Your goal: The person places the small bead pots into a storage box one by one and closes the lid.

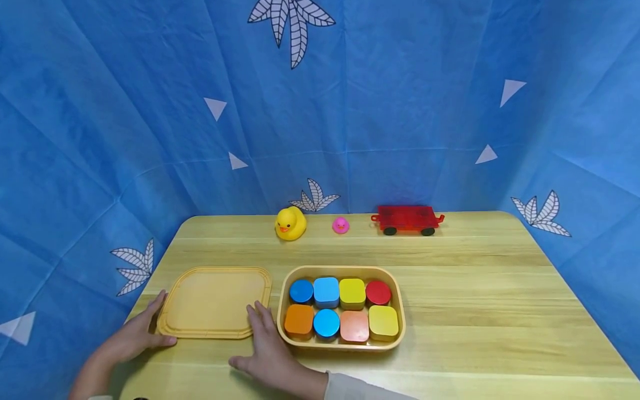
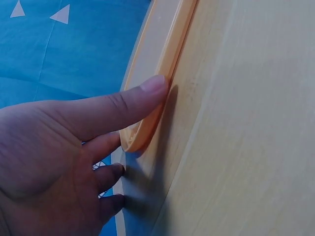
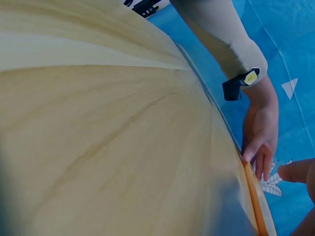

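A pale orange tray-like lid (image 1: 217, 303) with a raised rim lies flat on the left of the table. My left hand (image 1: 131, 336) spans its near left corner, thumb at the near edge and fingers along the left side. In the left wrist view the straight thumb (image 2: 123, 108) overlaps the rim (image 2: 142, 128), with the other fingers loosely bent beyond it. At the lid's right side is my right hand (image 1: 272, 355), its fingers spread and fingertips close by the rim. That hand's thumb points left over the bare wood and holds nothing.
Right of the lid stands an orange box (image 1: 345, 347) with several coloured round and square blocks in two rows. Along the back edge are a yellow duck (image 1: 291, 224), a small pink duck (image 1: 341, 225) and a red toy wagon (image 1: 407, 218). Blue patterned cloth (image 1: 400, 111) surrounds the table.
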`<state>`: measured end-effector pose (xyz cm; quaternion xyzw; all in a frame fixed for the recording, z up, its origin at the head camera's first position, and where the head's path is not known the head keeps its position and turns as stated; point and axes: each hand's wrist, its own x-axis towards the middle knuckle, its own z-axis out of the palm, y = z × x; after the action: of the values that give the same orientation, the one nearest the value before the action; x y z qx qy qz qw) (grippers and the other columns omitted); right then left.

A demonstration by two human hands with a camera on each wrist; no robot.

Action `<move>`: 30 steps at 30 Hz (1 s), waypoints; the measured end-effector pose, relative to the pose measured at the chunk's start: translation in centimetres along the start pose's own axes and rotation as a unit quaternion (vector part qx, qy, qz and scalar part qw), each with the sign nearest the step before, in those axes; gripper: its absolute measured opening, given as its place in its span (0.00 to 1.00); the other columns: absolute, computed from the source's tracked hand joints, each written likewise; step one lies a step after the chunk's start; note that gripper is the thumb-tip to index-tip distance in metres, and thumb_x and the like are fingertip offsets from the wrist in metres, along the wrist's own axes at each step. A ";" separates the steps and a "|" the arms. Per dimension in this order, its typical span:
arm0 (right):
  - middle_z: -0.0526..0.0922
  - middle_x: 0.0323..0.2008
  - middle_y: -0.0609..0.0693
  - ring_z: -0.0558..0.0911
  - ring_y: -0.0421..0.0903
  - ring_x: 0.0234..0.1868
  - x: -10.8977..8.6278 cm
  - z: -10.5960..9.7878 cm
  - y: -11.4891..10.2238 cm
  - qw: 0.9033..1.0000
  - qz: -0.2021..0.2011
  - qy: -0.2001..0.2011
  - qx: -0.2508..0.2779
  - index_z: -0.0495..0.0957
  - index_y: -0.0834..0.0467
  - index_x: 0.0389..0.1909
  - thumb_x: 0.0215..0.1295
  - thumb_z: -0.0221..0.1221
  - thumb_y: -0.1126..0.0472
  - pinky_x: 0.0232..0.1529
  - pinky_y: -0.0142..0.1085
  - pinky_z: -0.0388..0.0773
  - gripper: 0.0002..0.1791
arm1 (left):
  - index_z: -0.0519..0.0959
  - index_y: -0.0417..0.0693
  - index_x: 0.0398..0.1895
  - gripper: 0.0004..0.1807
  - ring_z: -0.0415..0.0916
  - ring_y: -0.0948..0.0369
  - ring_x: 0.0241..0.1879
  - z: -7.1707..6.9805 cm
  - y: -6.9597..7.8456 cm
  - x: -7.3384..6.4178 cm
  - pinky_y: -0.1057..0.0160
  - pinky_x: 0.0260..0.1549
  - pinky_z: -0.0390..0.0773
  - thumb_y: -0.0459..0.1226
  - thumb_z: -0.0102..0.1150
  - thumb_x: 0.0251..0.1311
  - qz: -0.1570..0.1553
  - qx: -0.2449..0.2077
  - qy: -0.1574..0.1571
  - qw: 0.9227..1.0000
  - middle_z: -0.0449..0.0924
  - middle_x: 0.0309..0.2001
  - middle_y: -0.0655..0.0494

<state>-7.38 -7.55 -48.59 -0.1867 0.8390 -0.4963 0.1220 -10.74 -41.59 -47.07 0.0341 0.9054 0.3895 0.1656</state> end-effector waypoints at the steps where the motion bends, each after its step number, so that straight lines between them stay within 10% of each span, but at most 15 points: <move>1: 0.52 0.81 0.54 0.56 0.62 0.79 0.0 0.0 0.0 1.000 0.000 -0.001 0.002 0.56 0.55 0.81 0.56 0.77 0.53 0.68 0.50 0.73 0.55 | 0.32 0.31 0.81 0.67 0.31 0.23 0.74 0.0 0.0 0.0 0.33 0.74 0.39 0.35 0.77 0.55 0.000 -0.001 0.001 1.000 0.32 0.77 0.19; 8: 0.53 0.81 0.55 0.58 0.62 0.79 -0.2 -0.2 -0.1 1.000 -0.003 -0.010 0.013 0.56 0.55 0.81 0.57 0.76 0.53 0.69 0.52 0.72 0.54 | 0.35 0.30 0.81 0.66 0.35 0.25 0.75 0.0 0.4 -0.3 0.71 0.72 0.43 0.36 0.78 0.54 0.007 0.009 0.017 1.000 0.39 0.77 0.21; 12: 0.53 0.81 0.54 0.55 0.61 0.80 -0.4 -0.5 -0.3 1.000 -0.004 -0.014 0.022 0.56 0.53 0.81 0.59 0.75 0.52 0.70 0.54 0.70 0.54 | 0.35 0.27 0.80 0.66 0.34 0.25 0.75 0.0 0.3 -0.4 0.92 0.52 0.40 0.35 0.78 0.54 0.019 -0.003 0.018 1.000 0.39 0.77 0.19; 21: 0.55 0.81 0.48 0.49 0.61 0.82 -1.4 -1.5 -1.7 0.999 -0.029 -0.017 0.040 0.56 0.51 0.81 0.61 0.74 0.52 0.70 0.58 0.69 0.52 | 0.37 0.27 0.80 0.62 0.27 0.54 0.78 -0.7 -0.1 -1.2 0.93 0.52 0.41 0.34 0.75 0.56 0.054 -0.005 0.027 0.998 0.37 0.78 0.22; 30: 0.52 0.82 0.44 0.46 0.59 0.82 -2.7 -3.3 -3.7 0.997 -0.058 -0.020 0.046 0.52 0.48 0.82 0.64 0.72 0.50 0.70 0.57 0.68 0.52 | 0.33 0.35 0.82 0.64 0.40 0.25 0.72 -2.1 2.6 -2.0 0.91 0.56 0.50 0.29 0.74 0.56 0.098 0.013 0.054 0.994 0.37 0.77 0.21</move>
<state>-5.53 -5.46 -43.69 -0.2394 0.8002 -0.5369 0.1184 -9.71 -41.57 -43.31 0.1038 0.9103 0.3933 0.0771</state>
